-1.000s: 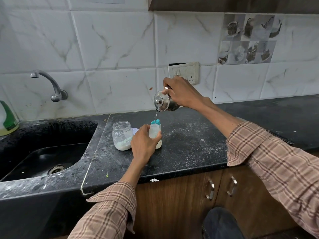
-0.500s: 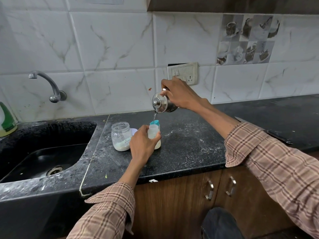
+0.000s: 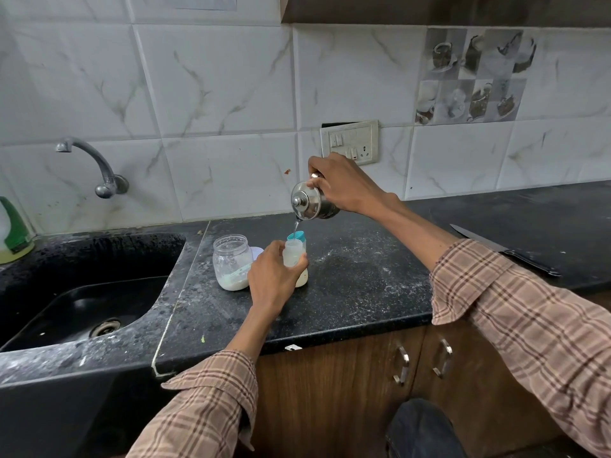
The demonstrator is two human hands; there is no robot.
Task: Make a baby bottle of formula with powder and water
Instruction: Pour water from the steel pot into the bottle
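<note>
On the speckled black stone counter, just right of the black sink, a small translucent baby bottle with a teal neck ring is standing upright with pale powder showing at its base. Left hand is wrapping round the bottle's body, fingers closed on it. Right hand is gripping a small lidded stainless-steel kettle, tilting it spout-down above the bottle, fingers curled shut on its handle; a thin stream of water is falling into the bottle's open neck. Clear glass jar of white powder is sitting just beside the bottle, on its left. Long dark-handled knife is lying well apart at the counter's right. Curved metal tap is projecting from the tiled wall above the sink.
</note>
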